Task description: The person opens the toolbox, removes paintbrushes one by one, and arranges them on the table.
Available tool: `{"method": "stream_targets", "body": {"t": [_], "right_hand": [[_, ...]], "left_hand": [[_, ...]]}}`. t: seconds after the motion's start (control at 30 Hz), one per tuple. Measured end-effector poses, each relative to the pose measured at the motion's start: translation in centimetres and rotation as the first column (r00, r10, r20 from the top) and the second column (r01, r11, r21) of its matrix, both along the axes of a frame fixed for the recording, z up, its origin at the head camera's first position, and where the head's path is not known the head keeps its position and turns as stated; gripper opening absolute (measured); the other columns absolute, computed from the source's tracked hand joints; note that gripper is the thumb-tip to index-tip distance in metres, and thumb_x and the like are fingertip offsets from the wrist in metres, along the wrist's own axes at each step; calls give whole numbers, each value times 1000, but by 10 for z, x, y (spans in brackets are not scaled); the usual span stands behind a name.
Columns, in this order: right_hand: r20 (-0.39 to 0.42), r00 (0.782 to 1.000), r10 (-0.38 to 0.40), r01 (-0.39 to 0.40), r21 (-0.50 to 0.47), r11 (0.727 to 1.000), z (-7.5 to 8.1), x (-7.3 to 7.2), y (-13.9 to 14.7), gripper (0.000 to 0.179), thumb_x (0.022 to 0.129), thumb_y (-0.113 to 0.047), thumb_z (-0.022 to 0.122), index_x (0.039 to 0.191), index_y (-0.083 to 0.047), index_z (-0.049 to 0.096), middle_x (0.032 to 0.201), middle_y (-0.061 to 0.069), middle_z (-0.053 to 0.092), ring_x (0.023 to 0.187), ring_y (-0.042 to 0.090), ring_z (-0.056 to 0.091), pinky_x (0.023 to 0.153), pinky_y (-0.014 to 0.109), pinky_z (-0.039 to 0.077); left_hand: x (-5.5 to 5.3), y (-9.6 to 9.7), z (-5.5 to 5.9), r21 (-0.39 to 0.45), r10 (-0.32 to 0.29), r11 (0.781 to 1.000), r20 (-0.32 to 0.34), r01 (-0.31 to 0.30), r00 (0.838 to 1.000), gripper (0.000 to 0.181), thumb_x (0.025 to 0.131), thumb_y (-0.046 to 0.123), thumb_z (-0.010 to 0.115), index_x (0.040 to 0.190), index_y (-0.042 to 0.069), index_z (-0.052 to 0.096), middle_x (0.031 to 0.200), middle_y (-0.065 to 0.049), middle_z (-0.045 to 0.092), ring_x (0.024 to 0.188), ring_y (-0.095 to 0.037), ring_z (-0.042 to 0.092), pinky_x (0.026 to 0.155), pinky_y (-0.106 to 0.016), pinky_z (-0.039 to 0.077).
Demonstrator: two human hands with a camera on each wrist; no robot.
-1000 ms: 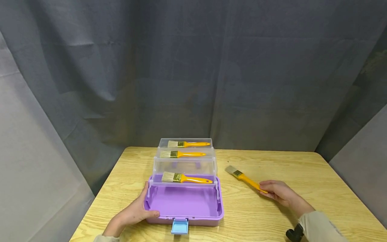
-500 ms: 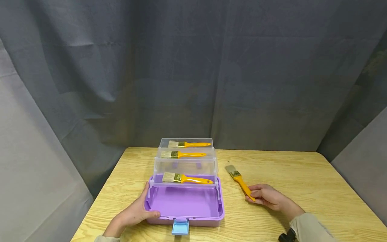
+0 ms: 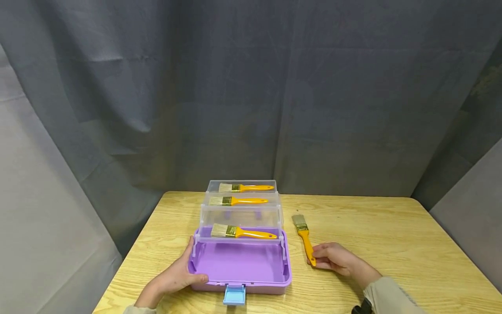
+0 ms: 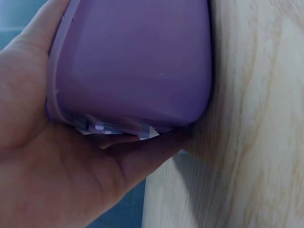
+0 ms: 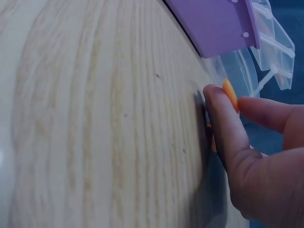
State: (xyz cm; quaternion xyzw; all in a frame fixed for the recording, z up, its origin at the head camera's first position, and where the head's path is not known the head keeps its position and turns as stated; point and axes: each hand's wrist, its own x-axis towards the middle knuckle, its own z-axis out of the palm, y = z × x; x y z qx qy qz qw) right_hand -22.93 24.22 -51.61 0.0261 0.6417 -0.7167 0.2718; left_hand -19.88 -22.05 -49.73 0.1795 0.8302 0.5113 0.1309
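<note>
A purple storage box (image 3: 270, 288) with a blue latch (image 3: 235, 295) stands on the table, its clear tiered trays (image 3: 241, 214) raised behind the base. My left hand (image 3: 176, 274) holds its left front corner, thumb over the front rim and fingers along the side wall. To the right of the box, my right hand (image 3: 337, 259) pinches the handle end of a paintbrush (image 3: 305, 240), bristles pointing away from me. The orange handle tip (image 5: 230, 93) shows between thumb and fingers in the right wrist view. Lower, middle and top tiers each bear a similar brush, including the front paintbrush (image 3: 252, 234).
Light wood-grain table (image 3: 392, 244) extends around the box and far to the right. A dark grey curtain (image 3: 333, 109) hangs behind it, with lighter panels at both sides. The box's base compartment (image 3: 241, 264) lies in front of the trays.
The right hand has moved left and nearer to me, turning the held paintbrush from slanted to nearly pointing straight away. The left hand stays on the box.
</note>
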Motion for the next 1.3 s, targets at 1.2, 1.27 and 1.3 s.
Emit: {"method": "stream_targets", "body": {"t": [1.2,1.27,1.3], "right_hand": [[-700,644,308,207,548,811,86,-10,-79,23,78,-20,67,99,-8,66,84,-4,65,74,7,59,65,21,49],[-703,621,347,187,563,805,89,-13,-89,24,78,-19,67,100,-9,66,85,-4,65,75,7,60,65,20,49],[-701,610,369,175,573,800,90,-15,-93,24,78,-19,67,100,-10,66,86,-4,65,75,6,59,65,20,49]], "left_hand": [[-1,0,-1,2,-3,1000,-15,3,1000,116,67,19,76,139,26,-15,145,-14,-8,129,-32,3,101,-49,3],[-1,0,-1,1,-1,1000,-11,1,1000,116,67,19,76,139,26,-15,145,-14,-8,129,-33,4,101,-49,3],[-1,-1,-2,-2,0,1000,-13,-1,1000,116,67,19,76,139,25,-15,145,-15,-8,129,-33,4,100,-50,3]]}}
